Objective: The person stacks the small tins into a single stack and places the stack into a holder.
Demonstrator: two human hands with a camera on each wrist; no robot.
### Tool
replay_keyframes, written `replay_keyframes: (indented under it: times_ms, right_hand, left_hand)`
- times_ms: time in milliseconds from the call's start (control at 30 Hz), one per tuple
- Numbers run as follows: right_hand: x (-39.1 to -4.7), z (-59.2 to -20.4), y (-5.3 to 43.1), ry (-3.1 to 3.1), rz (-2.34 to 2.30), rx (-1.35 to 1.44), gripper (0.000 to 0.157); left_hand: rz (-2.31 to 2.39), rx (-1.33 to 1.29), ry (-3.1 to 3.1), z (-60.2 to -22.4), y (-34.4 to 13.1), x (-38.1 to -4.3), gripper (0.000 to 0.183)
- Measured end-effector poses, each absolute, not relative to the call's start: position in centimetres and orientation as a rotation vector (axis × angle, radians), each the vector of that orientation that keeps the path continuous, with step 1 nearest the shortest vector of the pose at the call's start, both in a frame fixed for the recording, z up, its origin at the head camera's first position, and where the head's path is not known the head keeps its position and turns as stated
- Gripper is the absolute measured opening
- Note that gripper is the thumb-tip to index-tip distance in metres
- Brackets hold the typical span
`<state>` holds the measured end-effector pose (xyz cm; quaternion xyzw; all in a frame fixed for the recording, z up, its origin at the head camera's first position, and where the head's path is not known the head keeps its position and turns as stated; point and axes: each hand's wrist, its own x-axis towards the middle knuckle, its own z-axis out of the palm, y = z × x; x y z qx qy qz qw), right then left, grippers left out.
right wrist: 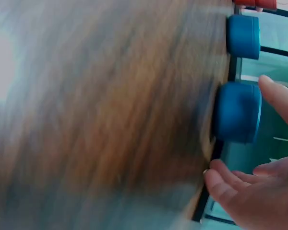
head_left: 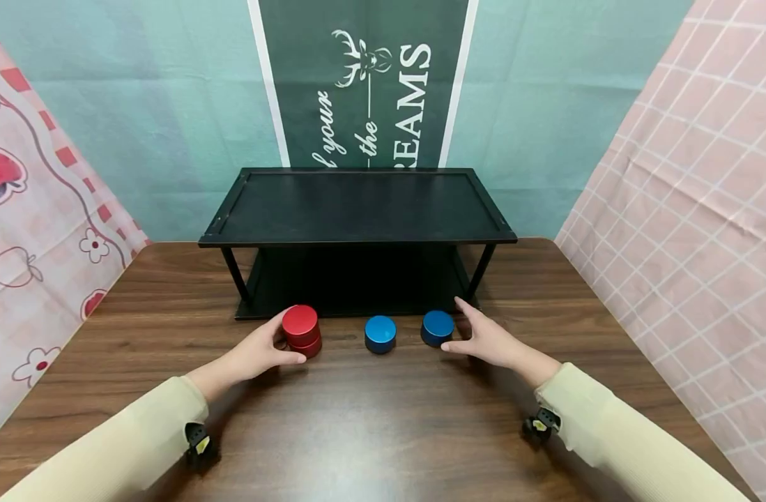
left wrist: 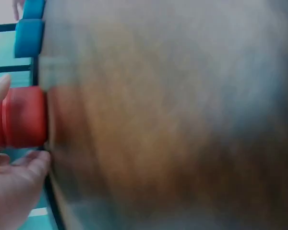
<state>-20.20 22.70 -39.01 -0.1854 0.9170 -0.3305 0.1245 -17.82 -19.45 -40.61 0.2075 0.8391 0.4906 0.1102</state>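
Flanking a short row of round pieces, two bare hands are out over the wooden desk (head_left: 370, 432) here, pale sleeves (head_left: 119, 439) on both arms. Look at the left hand (head_left: 260, 352): it curves about a red stack (head_left: 301, 324), one red cylinder on another, the upper sitting slightly off the lower. Its thumb is on the near side, its fingers parted round the far side; whether they touch the red, I can't tell. Across to the right hand (head_left: 486, 338), and there the thumb and fingers are spread about a blue cylinder (head_left: 437, 328), a gap showing, gripping nothing! Between the two, nearer the right one, stands a second blue cylinder (head_left: 380, 334), apart from both hands. All of these pieces are upright on the desk, just in front of a black two-tier shelf (head_left: 357, 209). Behind it hangs teal cloth (head_left: 182, 104) with a dark green panel (head_left: 301, 63), white lettering and a deer's head on it, and pink checked cloth (head_left: 684, 244) covers the right side.
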Motion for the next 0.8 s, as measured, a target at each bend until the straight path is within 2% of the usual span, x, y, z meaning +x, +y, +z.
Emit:
replay_keyframes:
  times_ms: [167,433,800]
  right_hand:
    - [-20.6,-39.6,22.1,2.613,-1.098,-0.568,0.08]
    - [-20.7,-40.0,21.4,2.637,-1.109,-0.623,0.061]
    - [-20.8,-39.9,21.7,2.67,-1.128,-0.554,0.058]
  left_hand:
    - [1.56,0.595,2.411,-41.5,-19.3,-18.2,0.069]
    - [1.612,0.55,2.355,-42.1,-19.5,-18.2,0.068]
    - [1.511,0.622,2.436,-42.2,-19.4,-18.5,0.062]
